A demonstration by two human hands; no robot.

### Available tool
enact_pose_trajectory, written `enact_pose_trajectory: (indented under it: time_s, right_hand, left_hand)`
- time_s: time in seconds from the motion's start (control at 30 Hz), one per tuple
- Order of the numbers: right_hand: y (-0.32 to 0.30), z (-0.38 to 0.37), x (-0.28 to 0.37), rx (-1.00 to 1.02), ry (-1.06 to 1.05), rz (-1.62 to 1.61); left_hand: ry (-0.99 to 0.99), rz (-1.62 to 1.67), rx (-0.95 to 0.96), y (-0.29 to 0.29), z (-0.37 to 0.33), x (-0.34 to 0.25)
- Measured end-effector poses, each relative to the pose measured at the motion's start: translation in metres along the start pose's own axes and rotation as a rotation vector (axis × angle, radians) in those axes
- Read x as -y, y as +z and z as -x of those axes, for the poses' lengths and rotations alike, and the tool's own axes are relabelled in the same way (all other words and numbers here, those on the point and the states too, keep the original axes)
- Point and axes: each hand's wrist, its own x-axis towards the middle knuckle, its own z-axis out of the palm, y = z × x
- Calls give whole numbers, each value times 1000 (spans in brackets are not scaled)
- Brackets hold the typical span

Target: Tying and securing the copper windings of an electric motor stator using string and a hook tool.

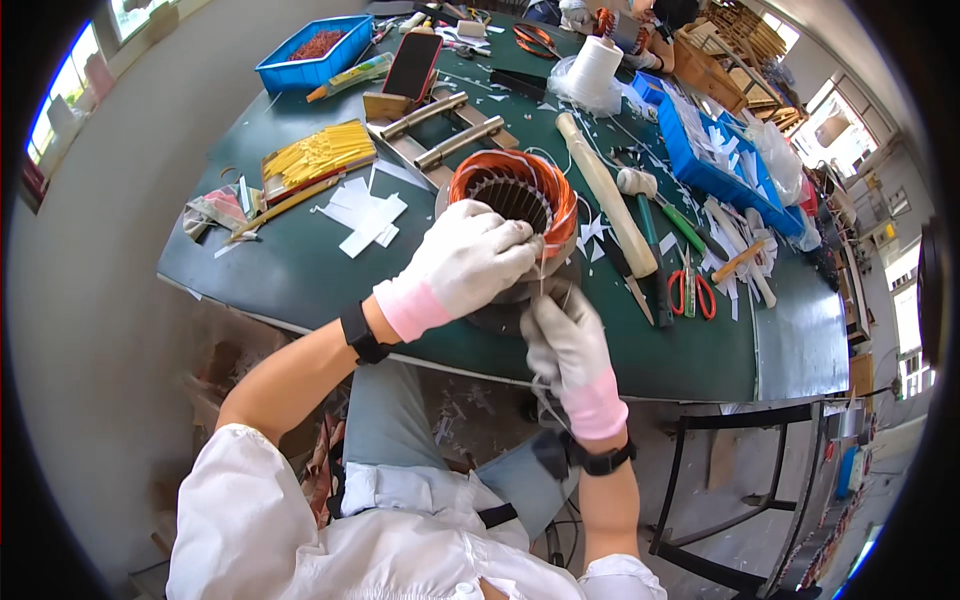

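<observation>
A motor stator with orange copper windings (pixel 559 188) stands near the table's front edge, white lacing running around its coil ends. My left hand (pixel 465 255), in a white glove with a pink cuff, rests on the coil's near rim, its fingers closed there; whatever lies under the fingertips is hidden. Just right of and below it is my right hand (pixel 570 340), gloved alike and a little blurred. Its fingers are closed on a thin white cord (pixel 543 268) that runs up to the winding near my left fingertips. More cord hangs below the right hand.
Right of the stator lie a wooden mallet handle (pixel 610 200), red-handled scissors (pixel 690 290) and a blue tray (pixel 710 160) of paper strips. Yellow strips (pixel 320 155), white paper pieces (pixel 365 218) and a phone (pixel 412 66) lie left. A cord spool (pixel 597 72) stands behind. Another person's hands work at the far end.
</observation>
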Motion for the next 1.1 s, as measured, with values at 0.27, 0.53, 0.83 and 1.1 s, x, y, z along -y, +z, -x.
enact_pose_trajectory:
  time_s: [0.27,0.53,0.83,1.1]
  right_hand:
    - [-6,-33,27,162,-616,386]
    - [13,-10,-15,140,58,-1067]
    - [-14,-24,-24,128,-165,-319]
    - [-119,-50,47,-463,-846,1439]
  left_hand:
    - [-108,-192,-57,4,-7,-13]
    - [-14,-212,-91,19,2,3]
    - [-87,95,66,-5,-5,6]
    - [-141,96,161,-7,-19,5]
